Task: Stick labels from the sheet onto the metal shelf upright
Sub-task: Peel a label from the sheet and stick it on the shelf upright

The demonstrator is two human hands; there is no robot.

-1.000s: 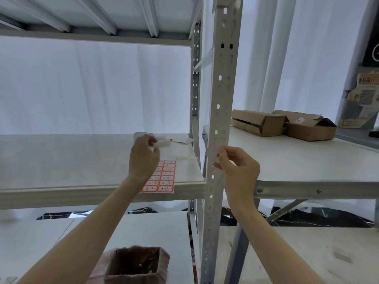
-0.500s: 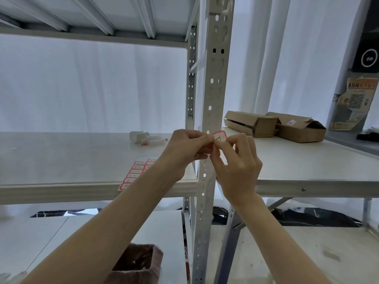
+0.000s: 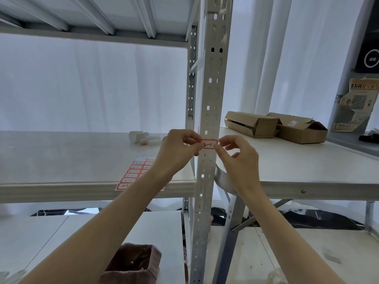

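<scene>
Red-bordered white rectangular label (image 3: pixel 208 144) with a black handwritten mark sits flat across the front face of the grey perforated metal shelf upright (image 3: pixel 213 89), just above shelf-board level. Can't tell if it is fully stuck down. Left hand (image 3: pixel 176 152) pinches the label's left end, thumb and forefinger together on it, other fingers curled. Right hand (image 3: pixel 240 158) pinches the right end the same way, fingertips closed on the edge. Hands sit on either side of the upright, close but not touching each other.

Sheet of red-bordered labels (image 3: pixel 133 175) lies flat on the pale shelf board (image 3: pixel 61 156), at its front edge, partly hidden by the left forearm. Small white objects (image 3: pixel 141 137) lie further back on the same board, too blurred to name. Two open brown cardboard boxes (image 3: pixel 252 124) sit on the white table to the right. Brown square bin (image 3: pixel 133 263) stands on the lower shelf.
</scene>
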